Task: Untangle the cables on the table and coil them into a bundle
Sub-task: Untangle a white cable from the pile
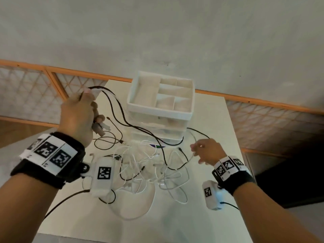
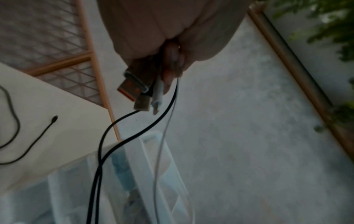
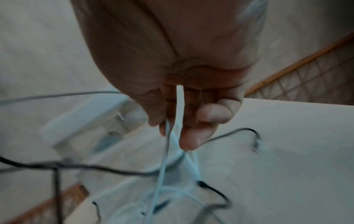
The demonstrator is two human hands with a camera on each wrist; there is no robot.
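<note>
White and black cables [image 1: 150, 163] lie in a loose tangle on the pale tabletop [image 1: 213, 199], just in front of a stacked white plastic organizer [image 1: 160, 102] with an open, divided tray on top. We cannot count the cables exactly, because they cross one another too often, but there are several of each colour. We see our left hand [image 1: 78, 116] raised above the tabletop, its grip closed around a gathered set of cable ends. The left wrist view shows three plugs [image 2: 140, 91] poking out below the curled fingers [image 2: 170, 75]: one large plug with an orange insert, one smaller metal plug, and one slim white one. Two black strands and one white strand run from that hand down toward the pile. Our right hand [image 1: 207, 151] is low, near the right side of the tangle, and pinches a thin white cable [image 3: 168, 151] between thumb and fingertips. That view is blurred, so we cannot tell whether it grips one strand or two. We judge the task to be in its untangling step, with loose ends collected in one hand and strands being drawn free by the other. The next move likely calls for pulling the white cable clear slowly, watching for snags where black strands cross over it. No coiled bundle is visible yet.
</note>
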